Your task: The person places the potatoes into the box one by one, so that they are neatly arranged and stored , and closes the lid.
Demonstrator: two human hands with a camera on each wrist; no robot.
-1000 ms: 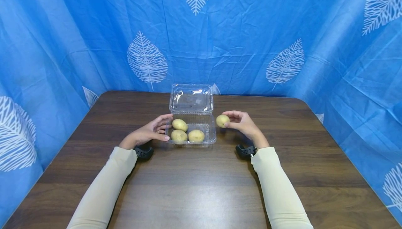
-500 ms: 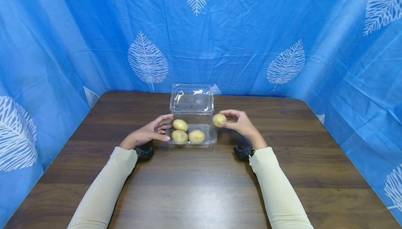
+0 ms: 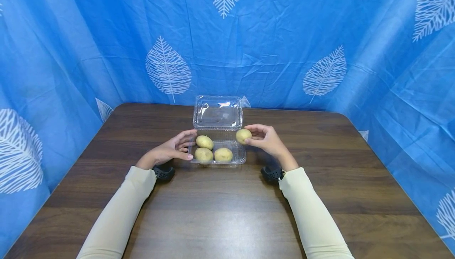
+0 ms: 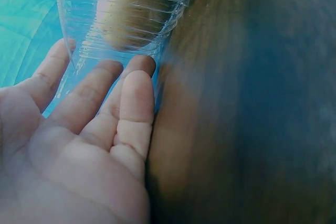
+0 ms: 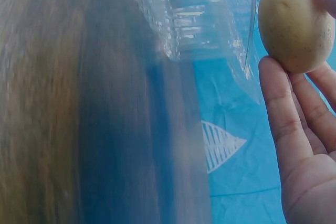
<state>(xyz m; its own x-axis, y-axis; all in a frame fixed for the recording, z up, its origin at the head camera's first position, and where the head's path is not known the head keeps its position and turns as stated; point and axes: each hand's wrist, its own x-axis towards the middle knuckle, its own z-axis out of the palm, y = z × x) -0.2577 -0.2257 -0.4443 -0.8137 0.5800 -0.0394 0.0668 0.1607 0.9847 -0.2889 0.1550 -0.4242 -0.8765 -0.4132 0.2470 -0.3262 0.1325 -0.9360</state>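
Observation:
A clear plastic clamshell container (image 3: 237, 152) stands on the table, its lid (image 3: 218, 112) tipped up at the back. Three potatoes lie inside: one at the back left (image 3: 204, 142), one at the front left (image 3: 203, 154) and one at front centre (image 3: 223, 154). My left hand (image 3: 164, 152) rests against the container's left side, fingers fairly straight; in the left wrist view the fingertips (image 4: 110, 66) meet its ribbed wall. My right hand (image 3: 269, 142) pinches another potato (image 3: 243, 136) between thumb and fingers, above the container's right back rim.
The brown wooden table (image 3: 227, 211) reaches to a blue curtain (image 3: 249, 45) with white leaf prints, which hangs behind and on both sides. Each wrist carries a black strap-on device, one on the left (image 3: 164, 173) and one on the right (image 3: 272, 173).
My right hand has carried its potato leftward, from beside the container to over its right rim. The left hand and the potatoes inside stay where they were.

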